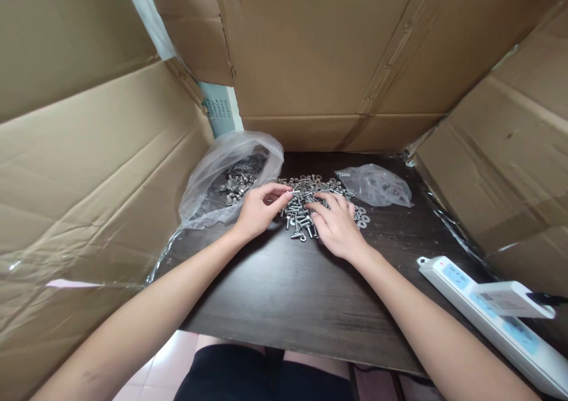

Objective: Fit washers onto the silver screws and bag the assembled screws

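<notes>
Left of center, an open plastic bag [195, 197] holds metal fasteners. Beside it, the left hand [258, 212] pinches a small metal piece [294, 192] between its fingers. At center, the right hand [338, 226], fingers slightly spread, touches the bolt pile [302, 214].

Two clear plastic bags lie on one dark table [275, 288], one bag [199, 197] left of the frame's centre and one smaller bag [377, 185] right of it, while one white power strip [457, 297], one white adapter [506, 299] and one black cable [545, 298] show at the lower right. Between the bags, at mid-frame, the many metal bolts [296, 234] and flat washers [364, 219] overlap too closely to count. More small metal pieces [235, 185] show in the left bag, also too crowded for a count.
</notes>
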The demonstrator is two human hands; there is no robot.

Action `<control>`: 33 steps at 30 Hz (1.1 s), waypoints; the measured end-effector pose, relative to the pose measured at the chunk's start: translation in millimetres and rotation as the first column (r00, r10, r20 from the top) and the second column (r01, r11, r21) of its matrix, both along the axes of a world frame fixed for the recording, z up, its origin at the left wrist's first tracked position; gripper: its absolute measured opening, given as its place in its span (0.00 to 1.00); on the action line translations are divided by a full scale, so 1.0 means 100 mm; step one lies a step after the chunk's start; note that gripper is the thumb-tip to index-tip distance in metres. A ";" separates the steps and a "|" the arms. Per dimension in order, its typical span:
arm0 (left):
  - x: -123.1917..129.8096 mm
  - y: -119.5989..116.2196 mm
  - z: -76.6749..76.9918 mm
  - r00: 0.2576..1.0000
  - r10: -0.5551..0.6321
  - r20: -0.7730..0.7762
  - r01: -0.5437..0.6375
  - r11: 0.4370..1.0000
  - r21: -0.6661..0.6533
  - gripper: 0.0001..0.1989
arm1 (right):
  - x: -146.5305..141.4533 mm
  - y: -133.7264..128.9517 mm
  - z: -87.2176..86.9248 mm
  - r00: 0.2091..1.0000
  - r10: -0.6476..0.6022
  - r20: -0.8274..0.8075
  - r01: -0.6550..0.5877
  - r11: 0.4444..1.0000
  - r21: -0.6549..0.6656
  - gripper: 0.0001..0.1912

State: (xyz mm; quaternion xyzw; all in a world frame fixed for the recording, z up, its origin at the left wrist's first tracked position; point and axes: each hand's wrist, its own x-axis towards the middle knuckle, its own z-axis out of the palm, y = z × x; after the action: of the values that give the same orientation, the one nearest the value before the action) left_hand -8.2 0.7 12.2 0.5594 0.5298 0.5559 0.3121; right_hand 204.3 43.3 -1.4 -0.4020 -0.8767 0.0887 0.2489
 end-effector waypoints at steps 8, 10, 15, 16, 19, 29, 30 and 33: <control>-0.01 0.00 -0.02 0.999 0.009 -0.043 -0.009 1.000 0.007 0.13 | 0.13 0.11 0.20 0.921 -0.002 -0.390 0.049 0.993 0.109 0.12; -0.01 0.00 -0.02 0.998 0.004 -0.060 -0.004 1.000 0.001 0.13 | 0.14 0.11 0.20 0.941 0.096 -0.325 -0.089 0.995 0.036 0.11; 0.00 -0.02 -0.02 0.995 -0.004 -0.095 0.004 1.000 -0.004 0.12 | 0.17 0.11 0.18 0.958 0.283 -0.043 -0.284 0.958 -0.028 0.07; 0.00 -0.03 -0.01 0.995 -0.006 -0.103 0.006 1.000 -0.002 0.12 | 0.18 0.11 0.19 0.961 0.276 -0.007 -0.276 0.961 -0.028 0.06; 0.00 -0.03 -0.01 0.992 -0.006 -0.128 0.006 1.000 0.000 0.12 | 0.20 0.12 0.20 0.964 0.256 0.074 -0.253 0.967 -0.040 0.04; 0.02 -0.05 0.00 0.987 -0.011 -0.158 0.012 1.000 0.008 0.12 | 0.20 0.12 0.19 0.952 0.273 0.139 -0.268 0.962 -0.051 0.07; 0.02 -0.05 0.00 0.988 -0.014 -0.153 0.015 1.000 0.004 0.13 | 0.20 0.12 0.19 0.953 0.267 0.143 -0.262 0.964 -0.053 0.07; 0.02 -0.05 -0.02 0.988 -0.019 -0.156 0.018 1.000 -0.006 0.13 | 0.19 0.11 0.19 0.958 0.249 0.143 -0.243 0.968 -0.061 0.06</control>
State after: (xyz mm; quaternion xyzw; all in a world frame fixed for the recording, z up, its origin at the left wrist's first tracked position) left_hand -5.8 -3.9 10.3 0.6053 0.5488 0.5062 0.2761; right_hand 223.0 54.1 18.0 -0.3007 -0.9339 0.1074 0.1610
